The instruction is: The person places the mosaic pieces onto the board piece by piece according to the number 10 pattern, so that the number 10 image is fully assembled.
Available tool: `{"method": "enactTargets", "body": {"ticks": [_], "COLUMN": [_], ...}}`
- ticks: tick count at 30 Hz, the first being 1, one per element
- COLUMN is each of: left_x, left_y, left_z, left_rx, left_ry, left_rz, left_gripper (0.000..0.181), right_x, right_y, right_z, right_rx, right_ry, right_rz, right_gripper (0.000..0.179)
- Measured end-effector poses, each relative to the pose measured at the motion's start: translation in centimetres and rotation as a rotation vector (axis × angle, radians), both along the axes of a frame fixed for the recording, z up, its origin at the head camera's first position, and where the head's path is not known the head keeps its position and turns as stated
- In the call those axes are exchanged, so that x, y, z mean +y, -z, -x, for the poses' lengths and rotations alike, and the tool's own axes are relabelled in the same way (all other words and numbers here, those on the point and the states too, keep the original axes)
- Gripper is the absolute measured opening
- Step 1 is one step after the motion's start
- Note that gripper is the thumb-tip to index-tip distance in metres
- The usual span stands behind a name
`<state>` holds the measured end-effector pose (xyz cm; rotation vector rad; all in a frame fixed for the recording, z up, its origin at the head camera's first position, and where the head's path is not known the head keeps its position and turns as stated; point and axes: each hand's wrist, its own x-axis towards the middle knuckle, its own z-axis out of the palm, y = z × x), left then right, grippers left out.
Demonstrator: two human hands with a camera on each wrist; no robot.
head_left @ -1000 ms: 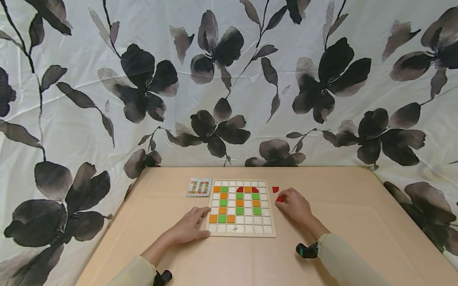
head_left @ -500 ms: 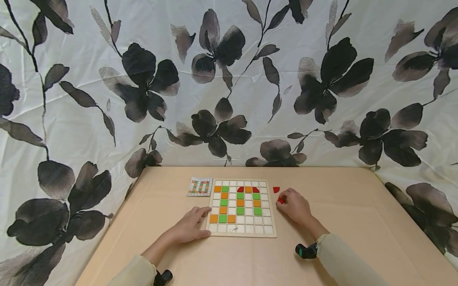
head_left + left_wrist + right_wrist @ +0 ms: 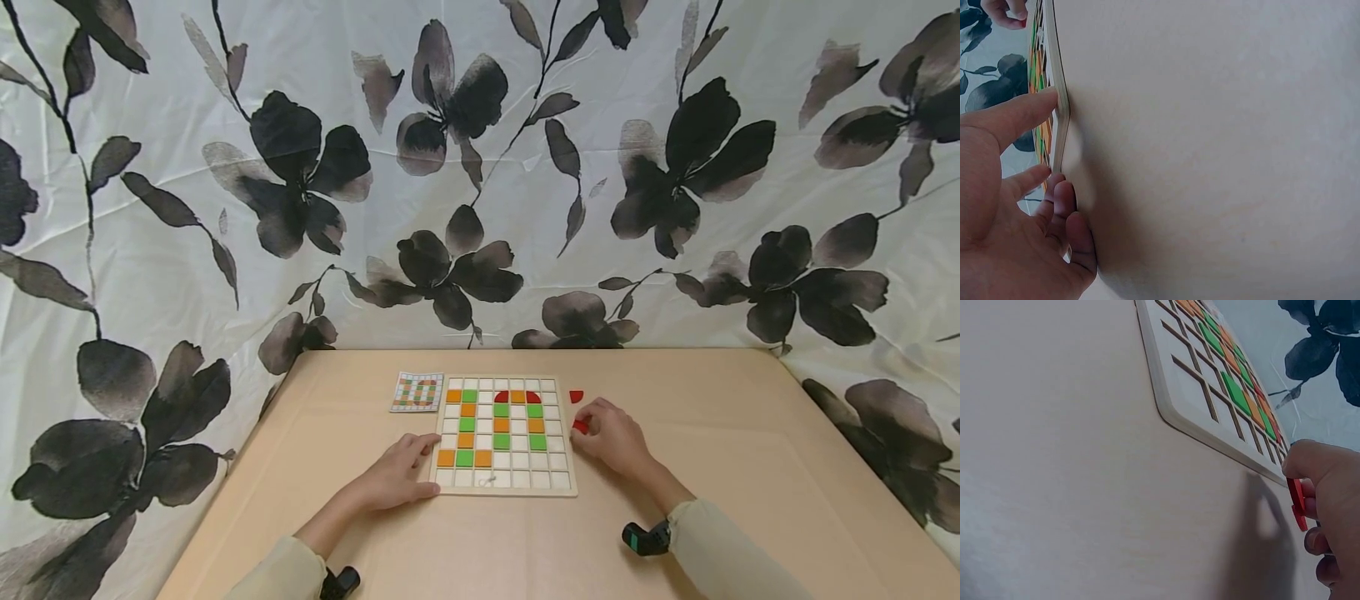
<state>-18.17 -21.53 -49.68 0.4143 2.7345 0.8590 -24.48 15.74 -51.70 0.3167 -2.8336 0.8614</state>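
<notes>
My right hand is just off the right side of the wooden grid board. Its thumb and fingers pinch a red tile. A second piece of red shows right below that tile in the right wrist view. My left hand lies at the board's left side, thumb by the near corner and fingertips along the edge. Its fingers are mostly extended, with the outer ones bent a little in the left wrist view. Orange, green and red tiles fill some of the board's white cells.
A small printed pattern card lies by the board's far left corner. Another red tile with a curved side rests on the tan table beyond my right hand. A floral cloth hangs behind the table.
My right hand has shifted slightly left towards the board, with the red tile still pinched. The left hand keeps its place at the board's edge.
</notes>
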Motion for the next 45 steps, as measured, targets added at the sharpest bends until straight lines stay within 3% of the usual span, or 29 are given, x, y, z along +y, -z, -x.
{"method": "enactTargets", "body": {"ticks": [14,22,34,45], "left_x": [-0.3,-0.3,-0.1,0.0], "left_y": [0.5,0.4,0.0,-0.3], "left_z": [0.0,0.0,-0.1,-0.1], "left_rx": [0.017,0.002,-0.009,-0.004], "left_ry": [0.01,-0.004,-0.01,0.0], "left_rz": [0.001,-0.006,-0.013,-0.02], "left_gripper": [0.076,0.077,0.077,0.077], "right_x": [-1.9,-2.9,-3.8,-3.1], "right_y": [0.3,0.6,0.4,0.2], "right_z": [-2.1,-2.7,-3.2,-2.8], "right_rx": [-0.11,-0.078,-0.069,-0.066], "right_ry": [-0.185,-0.256,-0.302,-0.326], "right_rz": [0.103,0.077,0.054,0.082], "right_gripper": [0.023,0.021,0.022,0.014]}}
